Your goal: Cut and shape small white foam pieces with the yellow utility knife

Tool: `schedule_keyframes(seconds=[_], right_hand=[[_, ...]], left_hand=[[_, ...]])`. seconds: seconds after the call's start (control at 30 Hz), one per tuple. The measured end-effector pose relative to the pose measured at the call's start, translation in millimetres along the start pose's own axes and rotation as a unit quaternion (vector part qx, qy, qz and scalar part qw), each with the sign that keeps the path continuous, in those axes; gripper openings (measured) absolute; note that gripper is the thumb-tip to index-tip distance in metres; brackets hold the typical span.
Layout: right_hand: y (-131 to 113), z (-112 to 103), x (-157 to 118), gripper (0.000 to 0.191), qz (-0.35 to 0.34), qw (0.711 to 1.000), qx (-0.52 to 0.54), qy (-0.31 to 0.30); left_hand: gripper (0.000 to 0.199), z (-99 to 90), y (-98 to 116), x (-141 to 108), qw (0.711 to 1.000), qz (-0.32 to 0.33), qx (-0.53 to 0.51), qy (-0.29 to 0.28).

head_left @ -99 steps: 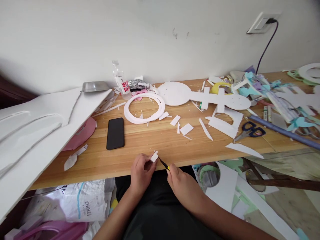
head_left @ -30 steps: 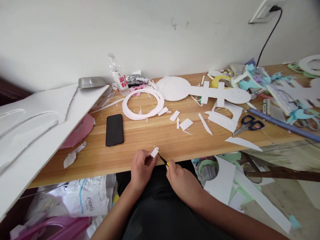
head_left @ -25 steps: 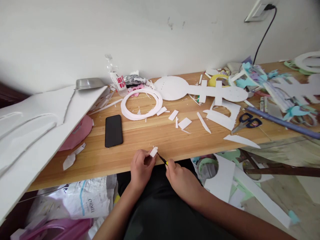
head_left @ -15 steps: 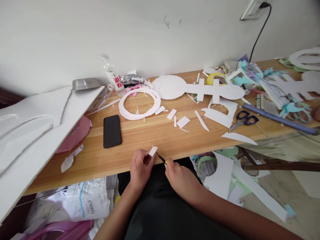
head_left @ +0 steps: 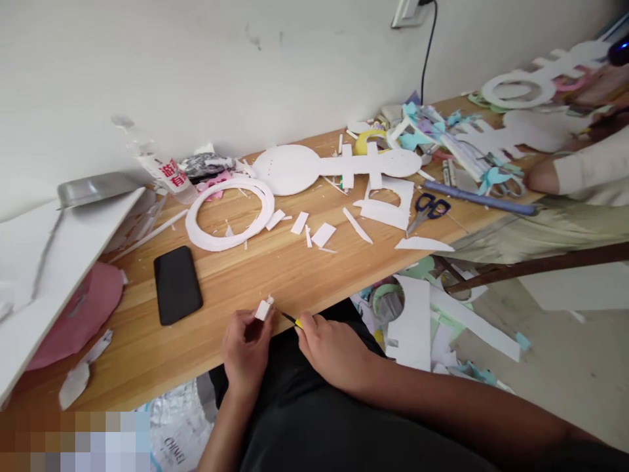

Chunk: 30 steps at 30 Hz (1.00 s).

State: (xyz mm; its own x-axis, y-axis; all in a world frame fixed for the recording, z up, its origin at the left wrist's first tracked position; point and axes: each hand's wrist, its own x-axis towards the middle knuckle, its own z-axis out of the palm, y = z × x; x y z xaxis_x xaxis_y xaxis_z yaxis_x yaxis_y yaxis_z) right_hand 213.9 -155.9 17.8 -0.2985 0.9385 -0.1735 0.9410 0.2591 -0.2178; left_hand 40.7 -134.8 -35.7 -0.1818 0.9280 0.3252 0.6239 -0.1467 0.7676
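Near the table's front edge, my left hand (head_left: pixel 247 346) pinches a small white foam block (head_left: pixel 263 309) between thumb and fingers. My right hand (head_left: pixel 330 347) grips a craft knife (head_left: pixel 291 320) with a dark, thin blade and a bit of yellow at the handle. The blade points at the block's right side; whether it touches the foam I cannot tell. Beyond my hands lie several small white offcuts (head_left: pixel 324 234). A white foam ring (head_left: pixel 196 226) and a long guitar-like white foam shape (head_left: pixel 287 169) rest behind them.
On the wooden table (head_left: pixel 236 282) are a black phone (head_left: pixel 177 286), scissors (head_left: pixel 426 211), a plastic bottle (head_left: pixel 164 172) and a metal tray (head_left: pixel 98 189). A white board (head_left: pixel 44 262) leans in from the left. At the right is another person's sleeve (head_left: pixel 592 164). Foam scraps (head_left: pixel 415 328) cover the floor.
The view has turned to the right, so things on the table appear further left and more of the other person shows. My hands keep hold of the foam block and the craft knife.
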Motion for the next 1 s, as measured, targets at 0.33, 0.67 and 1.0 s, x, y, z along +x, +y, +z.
schedule_keyframes(seconds=[0.33, 0.67, 1.0], right_hand=[[18, -13, -18, 0.042, -0.101, 0.987, 0.123, 0.014], [19, -11, -21, 0.045, -0.078, 0.989, 0.122, -0.025], [22, -7, -10, 0.041, -0.083, 0.984, 0.155, -0.022]], left_hand=[[0.025, -3.3, 4, 3, 0.975, 0.01, -0.201, 0.09], [0.025, -8.9, 3, 2, 0.981, -0.007, -0.194, 0.026], [0.022, -6.2, 4, 5, 0.988, 0.017, -0.154, 0.009]])
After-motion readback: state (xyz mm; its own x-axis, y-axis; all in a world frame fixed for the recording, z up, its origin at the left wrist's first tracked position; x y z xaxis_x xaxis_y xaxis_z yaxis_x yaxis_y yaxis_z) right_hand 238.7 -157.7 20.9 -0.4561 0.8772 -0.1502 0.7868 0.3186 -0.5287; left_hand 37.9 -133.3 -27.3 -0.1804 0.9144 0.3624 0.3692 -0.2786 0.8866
